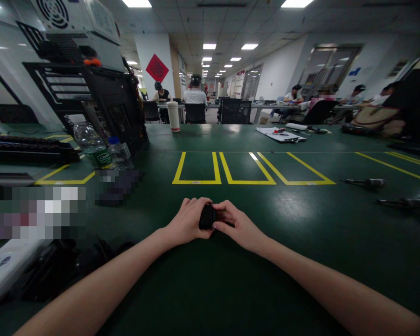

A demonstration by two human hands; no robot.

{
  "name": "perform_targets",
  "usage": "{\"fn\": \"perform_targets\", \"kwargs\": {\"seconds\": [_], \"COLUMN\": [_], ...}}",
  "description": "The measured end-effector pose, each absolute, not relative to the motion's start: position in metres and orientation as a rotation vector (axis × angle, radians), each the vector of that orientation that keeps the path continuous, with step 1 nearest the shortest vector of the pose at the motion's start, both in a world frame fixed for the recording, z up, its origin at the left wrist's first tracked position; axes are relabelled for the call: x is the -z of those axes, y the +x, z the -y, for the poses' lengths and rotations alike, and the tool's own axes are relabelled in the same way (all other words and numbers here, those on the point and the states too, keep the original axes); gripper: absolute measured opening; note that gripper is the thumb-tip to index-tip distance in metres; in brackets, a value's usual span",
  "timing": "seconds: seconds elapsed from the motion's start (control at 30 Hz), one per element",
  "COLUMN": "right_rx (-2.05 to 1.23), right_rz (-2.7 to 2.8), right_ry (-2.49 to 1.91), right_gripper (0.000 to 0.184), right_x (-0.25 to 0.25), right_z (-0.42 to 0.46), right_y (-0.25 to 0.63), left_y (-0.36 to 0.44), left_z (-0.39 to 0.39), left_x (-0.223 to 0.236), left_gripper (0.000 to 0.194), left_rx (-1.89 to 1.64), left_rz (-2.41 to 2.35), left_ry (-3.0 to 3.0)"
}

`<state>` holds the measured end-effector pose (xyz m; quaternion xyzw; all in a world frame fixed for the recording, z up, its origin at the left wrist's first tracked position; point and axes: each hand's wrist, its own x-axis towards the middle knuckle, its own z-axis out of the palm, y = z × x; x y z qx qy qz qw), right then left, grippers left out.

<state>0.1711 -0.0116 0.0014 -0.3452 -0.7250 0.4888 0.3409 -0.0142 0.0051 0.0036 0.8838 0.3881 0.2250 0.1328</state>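
A small black rounded object (207, 216) is held between my two hands just above the green tabletop, in front of the yellow taped frames. It looks like a compact case, but its exact kind cannot be made out. My left hand (187, 220) wraps round its left side, thumb low and fingers over the top. From the right, my right hand (241, 227) pinches its edge with thumb and fingertips. The fingers cover much of the object.
Yellow tape rectangles (196, 182) mark the green table (252, 289). Left stand plastic bottles (91, 140), an opened computer case (115, 102) and a keyboard (28, 149). Farther back are a white cup (173, 116) and clipboard (278, 135); screwdriver-like tools (367, 183) lie right. People sit beyond.
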Motion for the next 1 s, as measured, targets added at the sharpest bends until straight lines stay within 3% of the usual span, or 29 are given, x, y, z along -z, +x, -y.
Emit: {"fn": "perform_targets", "kwargs": {"seconds": [0.1,0.27,0.7,0.9,1.0], "right_rx": [-1.238,-1.175,-1.284,-1.193,-1.244], "right_rz": [1.914,1.888,1.879,1.881,1.843], "right_ry": [-0.883,-0.889,-0.884,-0.853,-0.885], "right_gripper": [0.031,0.019,0.031,0.02,0.025], "right_x": [0.0002,0.0008,0.0011,0.0022,0.0002], "right_z": [0.0124,0.0121,0.0114,0.011,0.0106], "right_y": [0.1719,0.1694,0.1714,0.1696,0.1688], "left_y": [-0.0145,-0.0146,-0.0139,-0.0133,-0.0137], "left_z": [-0.0055,-0.0057,-0.0061,-0.0064,-0.0054], "left_x": [-0.0031,-0.0028,-0.003,-0.0001,-0.0023], "left_gripper": [0.059,0.056,0.059,0.058,0.057], "left_rx": [-0.671,-0.676,-0.648,-0.673,-0.658], "left_rz": [-1.126,-1.119,-1.147,-1.143,-1.156], "left_ry": [2.565,2.575,2.582,2.599,2.583]}}
